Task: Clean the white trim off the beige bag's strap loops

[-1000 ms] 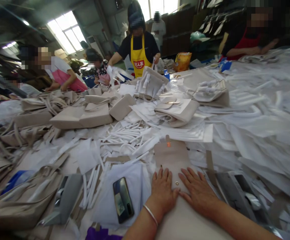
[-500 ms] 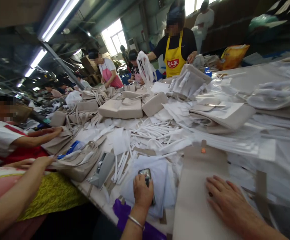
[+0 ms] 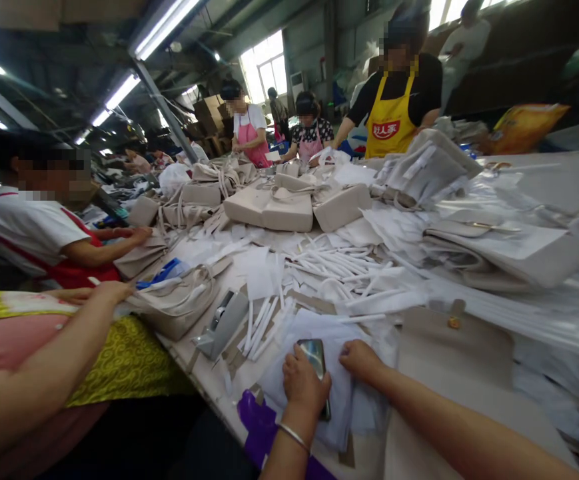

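My left hand (image 3: 303, 385) wears a silver bangle and grips a dark phone (image 3: 315, 356) that lies on a stack of white fabric sheets (image 3: 342, 393) near the table's front edge. My right hand (image 3: 360, 360) reaches across beside the phone, its fingers resting on the same white sheets. A flat beige bag (image 3: 456, 347) with a small round clasp (image 3: 453, 323) lies just right of my right arm.
A grey tape dispenser (image 3: 224, 321) and loose white strips (image 3: 264, 320) lie left of the phone. Beige bags (image 3: 289, 208) are piled across the table. A co-worker's arm (image 3: 44, 380) reaches in at the left; other people in aprons work around the table.
The view has swung left. My left hand went from the beige bag to the phone and took hold of it. My right hand has left the bag and come over beside the phone.
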